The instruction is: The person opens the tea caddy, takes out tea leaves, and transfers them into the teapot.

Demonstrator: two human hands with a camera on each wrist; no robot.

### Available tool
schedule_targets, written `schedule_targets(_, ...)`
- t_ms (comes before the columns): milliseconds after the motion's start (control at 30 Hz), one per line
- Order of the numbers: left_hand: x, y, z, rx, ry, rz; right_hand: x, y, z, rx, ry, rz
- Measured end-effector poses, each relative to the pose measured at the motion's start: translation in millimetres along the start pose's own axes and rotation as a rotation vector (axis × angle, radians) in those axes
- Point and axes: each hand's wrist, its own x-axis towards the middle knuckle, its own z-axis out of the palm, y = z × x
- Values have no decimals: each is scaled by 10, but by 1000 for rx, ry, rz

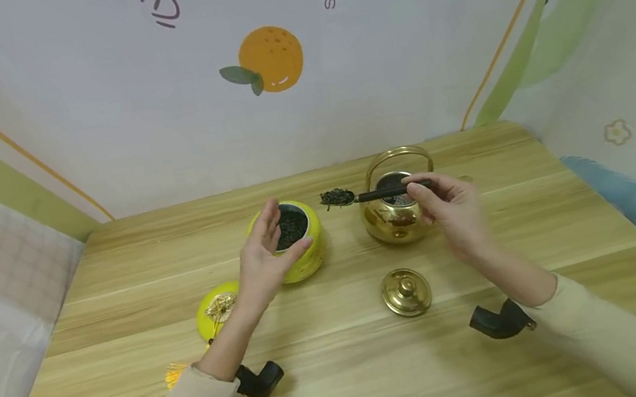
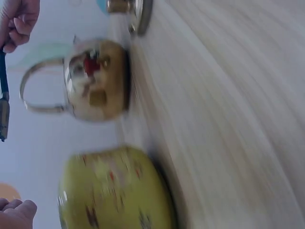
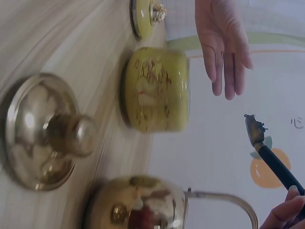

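My right hand [image 1: 453, 205] pinches the dark handle of a tea scoop [image 1: 382, 194] and holds it level above the gold kettle [image 1: 397, 224]. A heap of dark tea leaves [image 1: 335, 197] lies on the scoop's tip, which points left toward the yellow tea jar [image 1: 315, 251]. That jar stands uncovered with dark leaves inside. Beside its left rim is my left hand [image 1: 260, 266], fingers straight, thumb spread, holding nothing; in the right wrist view the left hand [image 3: 226, 43] is raised above the jar's level. The kettle's mouth is uncovered, its arched handle upright.
The gold kettle lid [image 1: 406, 292] lies knob up in front of the kettle. A yellow jar lid [image 1: 206, 320] with a knotted cord and orange tassel [image 1: 175, 374] lies left of the jar, partly behind my left forearm. A printed cloth [image 1: 386, 76] hangs behind the wooden table [image 1: 348, 388].
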Motion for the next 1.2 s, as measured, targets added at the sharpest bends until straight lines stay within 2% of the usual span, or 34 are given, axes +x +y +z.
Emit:
schedule_targets(133, 53, 36, 222, -25, -75, 2, -37, -65, -228, 19, 22, -13)
schedule_targets(267, 116, 9, 440, -22, -132, 2, -63, -102, -435, 20, 46, -16)
schedule_targets(433, 230, -85, 692, -38, -155, -52, -78, -91, -632, -28, 94, 3)
schedule_targets(567, 343, -171, 846, 3, -158, -91, -59, -54, -719, -51, 134, 5)
schedule_targets(700, 442, -224, 966, 82, -163, -85, -33, -8, -768, -56, 156, -4)
schedule_targets(900, 555, -277, 1071, 166, -144, -84, 5, 72, -797, -104, 169, 6)
schedule_targets(1200, 691, -327, 1193, 196, -133, -77, 39, 151, -814, -199, 162, 15)
